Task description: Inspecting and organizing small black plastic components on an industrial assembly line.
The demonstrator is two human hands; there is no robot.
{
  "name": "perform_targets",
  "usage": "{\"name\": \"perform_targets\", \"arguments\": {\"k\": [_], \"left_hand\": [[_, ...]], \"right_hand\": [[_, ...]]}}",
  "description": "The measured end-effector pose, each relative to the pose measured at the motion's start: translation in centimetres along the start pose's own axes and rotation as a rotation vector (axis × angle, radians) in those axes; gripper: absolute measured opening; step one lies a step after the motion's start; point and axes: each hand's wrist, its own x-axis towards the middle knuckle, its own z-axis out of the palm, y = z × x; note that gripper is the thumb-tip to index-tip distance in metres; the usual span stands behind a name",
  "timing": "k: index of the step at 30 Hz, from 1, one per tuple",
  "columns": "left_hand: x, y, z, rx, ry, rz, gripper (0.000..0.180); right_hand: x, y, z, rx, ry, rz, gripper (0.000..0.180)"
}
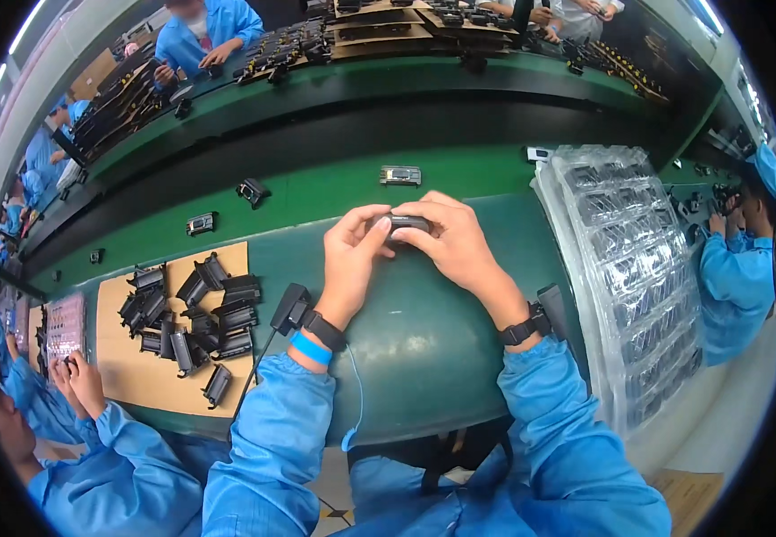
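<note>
A small dark oblong plastic part (408,224) is held up over the green work table (406,358). My left hand (352,255) grips its left end, with the thumb pressed on the near side. My right hand (459,246) is closed round the other end, its thumb along the front edge. The fingers hide most of the part, so its exact kind does not show. Just beyond my hands, a flat grey-and-black device (400,175) lies on the green conveyor belt (334,192).
Several black plastic housings (182,345) lie piled on a cardboard sheet (119,385) at left. Stacked clear plastic trays (629,268) stand at right. More devices (200,224) sit along the belt. A blue cord (358,403) hangs from my left wristband. Co-workers (128,465) sit on both sides.
</note>
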Motion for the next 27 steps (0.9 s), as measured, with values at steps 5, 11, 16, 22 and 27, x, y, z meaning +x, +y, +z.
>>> {"name": "perform_targets", "arguments": {"k": [5, 11, 16, 22, 27], "left_hand": [[0.37, -0.1, 0.41, -0.074, 0.044, -0.022, 0.024], [0.34, -0.05, 0.2, -0.073, 0.042, -0.022, 0.025], [0.26, -0.13, 0.18, -0.092, 0.041, -0.02, 0.026], [0.17, 0.06, 0.25, -0.098, -0.009, -0.025, 0.026], [0.03, -0.01, 0.23, -0.075, 0.006, -0.021, 0.027]], "right_hand": [[-0.42, -0.03, -0.44, -0.048, 0.046, -0.067, 0.042], [-0.48, 0.13, -0.87, -0.12, -0.002, -0.102, 0.044], [-0.52, 0.28, -0.67, -0.126, 0.012, -0.124, 0.044], [-0.62, 0.58, -0.41, -0.19, 0.03, -0.164, 0.047], [-0.62, 0.69, -0.49, -0.195, 0.014, -0.149, 0.048]]}}
